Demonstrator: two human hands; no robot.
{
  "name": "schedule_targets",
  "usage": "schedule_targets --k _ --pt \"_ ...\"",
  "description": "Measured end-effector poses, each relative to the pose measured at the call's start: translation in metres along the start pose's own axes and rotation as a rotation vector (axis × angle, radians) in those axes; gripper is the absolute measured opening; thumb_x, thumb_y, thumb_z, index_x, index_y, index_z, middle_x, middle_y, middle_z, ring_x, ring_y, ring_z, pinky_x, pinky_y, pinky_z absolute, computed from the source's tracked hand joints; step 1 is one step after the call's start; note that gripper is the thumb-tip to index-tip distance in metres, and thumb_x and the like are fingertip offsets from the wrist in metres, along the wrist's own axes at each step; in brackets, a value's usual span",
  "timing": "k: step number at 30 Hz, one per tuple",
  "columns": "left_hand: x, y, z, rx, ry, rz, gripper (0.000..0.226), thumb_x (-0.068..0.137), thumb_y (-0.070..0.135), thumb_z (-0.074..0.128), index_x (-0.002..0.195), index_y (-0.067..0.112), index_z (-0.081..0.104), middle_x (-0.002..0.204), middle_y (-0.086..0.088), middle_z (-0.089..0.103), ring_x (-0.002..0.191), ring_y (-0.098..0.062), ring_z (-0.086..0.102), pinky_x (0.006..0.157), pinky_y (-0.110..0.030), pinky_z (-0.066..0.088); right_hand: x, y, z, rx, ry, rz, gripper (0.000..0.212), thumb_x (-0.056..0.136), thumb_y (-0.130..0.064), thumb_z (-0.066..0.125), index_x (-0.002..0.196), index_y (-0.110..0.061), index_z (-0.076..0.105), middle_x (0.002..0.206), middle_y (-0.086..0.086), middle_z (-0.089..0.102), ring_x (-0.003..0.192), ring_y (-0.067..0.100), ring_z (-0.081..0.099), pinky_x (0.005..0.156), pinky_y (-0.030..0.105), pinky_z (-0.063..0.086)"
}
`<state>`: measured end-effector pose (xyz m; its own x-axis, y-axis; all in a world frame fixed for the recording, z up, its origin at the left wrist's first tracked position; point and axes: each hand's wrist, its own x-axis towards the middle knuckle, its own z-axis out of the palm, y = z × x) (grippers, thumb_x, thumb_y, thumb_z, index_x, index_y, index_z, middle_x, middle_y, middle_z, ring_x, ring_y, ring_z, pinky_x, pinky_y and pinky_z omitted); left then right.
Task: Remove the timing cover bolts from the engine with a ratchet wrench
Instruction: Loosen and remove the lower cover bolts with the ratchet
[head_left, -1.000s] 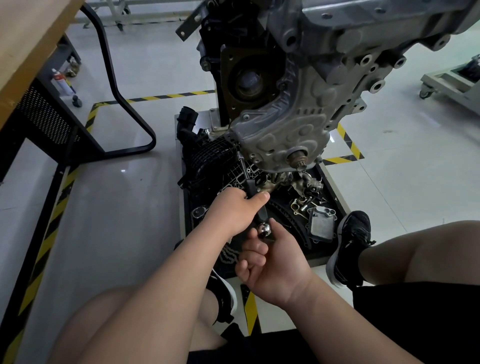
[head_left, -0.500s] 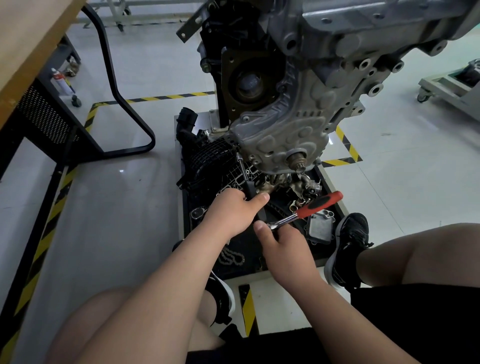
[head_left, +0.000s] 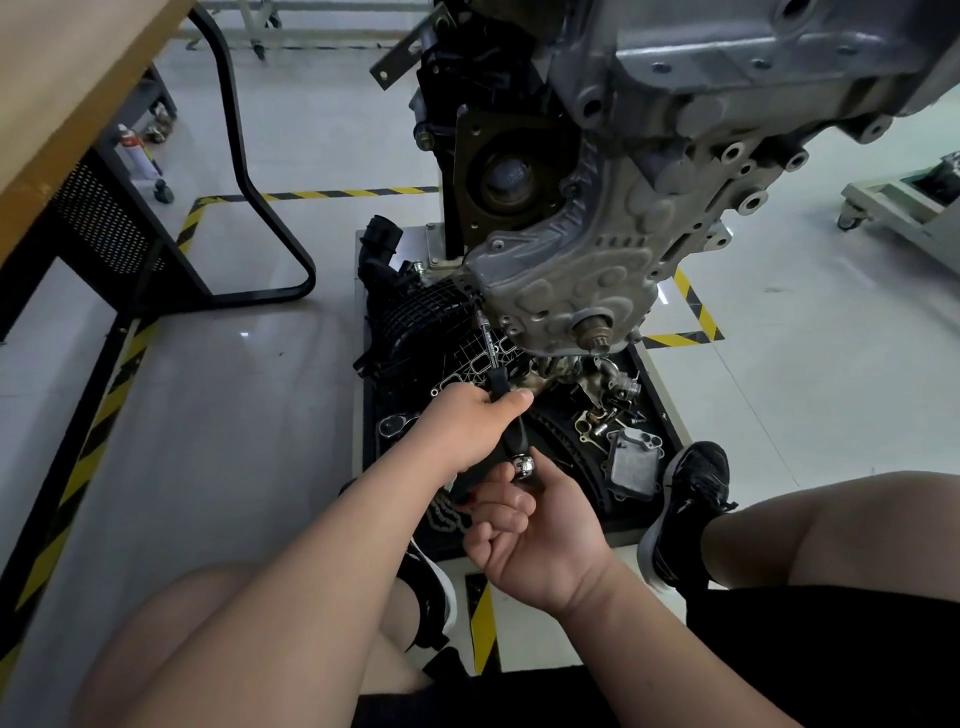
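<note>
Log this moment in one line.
left hand grips black extension bar; right hand holds chrome ratchet head; tip at grey timing cover

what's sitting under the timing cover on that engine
A black tray holds a ribbed manifold, a grey plate, a chain and loose fittings. The left hand on the extension handle and right hand on the ratchet hide the tray's middle.

The person is wearing black shorts (head_left: 831, 649) and black mesh sneakers with white soles. The right sneaker (head_left: 685, 499) is showing black laces, and the left sneaker (head_left: 434, 592) is showing its white sole edge. The left hand (head_left: 467, 426), right hand (head_left: 540, 540), forearms and knees are showing bare.
</note>
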<state>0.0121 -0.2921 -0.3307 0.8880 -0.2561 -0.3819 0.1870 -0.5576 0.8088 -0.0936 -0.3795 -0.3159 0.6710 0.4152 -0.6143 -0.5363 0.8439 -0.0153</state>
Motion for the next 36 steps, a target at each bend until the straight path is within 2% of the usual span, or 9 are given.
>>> schedule_targets --k 6,10,13,16,18,20,22,27,36 --pt "-0.003 0.003 0.001 0.025 0.037 0.013 0.051 0.085 0.058 0.060 0.052 0.022 0.044 0.032 0.016 0.041 0.030 0.001 0.041 0.046 -0.024 0.030 0.007 0.003 -0.003 -0.233 0.208 -0.208 0.055 0.095 -0.057 0.042 0.066 -0.014 0.058 0.048 -0.004 0.035 0.036 0.013 0.032 0.047 0.024 0.040" --pt "-0.003 0.002 0.000 0.056 0.066 0.039 0.049 0.082 0.061 0.062 0.060 0.019 0.051 0.041 0.010 0.047 0.043 -0.003 0.048 0.049 -0.027 0.031 0.009 0.004 -0.013 -0.896 0.477 -0.625 0.051 0.095 -0.053 0.045 0.075 -0.008 0.057 0.048 -0.004 0.044 0.042 0.014 0.042 0.052 0.031 0.039" --pt "-0.005 0.003 0.001 0.042 0.085 0.044 0.067 0.082 0.064 0.060 0.105 0.001 0.065 0.092 -0.001 0.064 0.091 -0.020 0.065 0.057 -0.025 0.036 0.002 -0.005 -0.019 -1.481 0.616 -0.889 0.044 0.086 -0.058 0.054 0.062 -0.023 0.046 0.046 -0.011 0.045 0.040 0.005 0.042 0.045 0.015 0.032" --pt "-0.005 0.002 0.001 0.088 0.110 0.059 0.073 0.082 0.064 0.060 0.116 0.000 0.061 0.093 -0.002 0.066 0.094 -0.020 0.064 0.058 -0.022 0.036 0.002 -0.014 -0.020 -1.782 0.725 -0.968 0.040 0.079 -0.062 0.060 0.059 -0.033 0.042 0.046 -0.011 0.047 0.042 0.004 0.047 0.042 0.017 0.026" --pt "-0.004 0.003 0.001 0.098 0.122 0.062 0.071 0.082 0.064 0.060 0.119 0.003 0.062 0.093 0.002 0.066 0.098 -0.021 0.064 0.060 -0.023 0.036 0.004 -0.016 -0.021 -1.669 0.683 -0.974 0.039 0.078 -0.057 0.066 0.058 -0.031 0.046 0.044 -0.012 0.049 0.042 0.006 0.047 0.041 0.015 0.028" --pt "-0.002 0.001 0.001 0.097 0.124 0.067 0.058 0.082 0.064 0.060 0.094 0.008 0.068 0.076 -0.004 0.065 0.075 -0.015 0.065 0.055 -0.026 0.037 0.005 -0.013 -0.022 -1.401 0.543 -0.901 0.038 0.082 -0.049 0.067 0.057 -0.024 0.052 0.043 -0.011 0.049 0.039 0.004 0.041 0.043 0.015 0.032" --pt "-0.003 0.003 -0.001 0.112 0.129 0.068 0.054 0.081 0.066 0.058 0.058 0.018 0.050 0.049 0.003 0.045 0.044 -0.009 0.047 0.049 -0.028 0.034 0.006 -0.006 -0.019 -1.019 0.434 -0.753 0.041 0.089 -0.048 0.060 0.065 -0.015 0.057 0.046 -0.006 0.045 0.041 0.011 0.041 0.049 0.025 0.039" --pt "-0.001 0.004 0.001 0.125 0.035 0.015 0.059 0.087 0.063 0.052 0.050 0.021 0.034 0.032 0.012 0.031 0.027 -0.005 0.032 0.046 -0.026 0.027 0.008 -0.005 -0.006 0.065 0.202 -0.243 0.055 0.093 -0.061 0.047 0.063 -0.016 0.058 0.045 -0.008 0.034 0.032 0.010 0.030 0.044 0.021 0.041" --pt "0.001 0.002 0.003 0.060 0.015 0.002 0.053 0.087 0.056 0.057 0.052 0.020 0.042 0.032 0.012 0.035 0.027 -0.003 0.034 0.043 -0.021 0.030 0.002 0.003 0.006 0.197 0.046 -0.079 0.063 0.095 -0.059 0.039 0.059 -0.011 0.058 0.043 -0.006 0.035 0.030 0.012 0.032 0.041 0.023 0.045"
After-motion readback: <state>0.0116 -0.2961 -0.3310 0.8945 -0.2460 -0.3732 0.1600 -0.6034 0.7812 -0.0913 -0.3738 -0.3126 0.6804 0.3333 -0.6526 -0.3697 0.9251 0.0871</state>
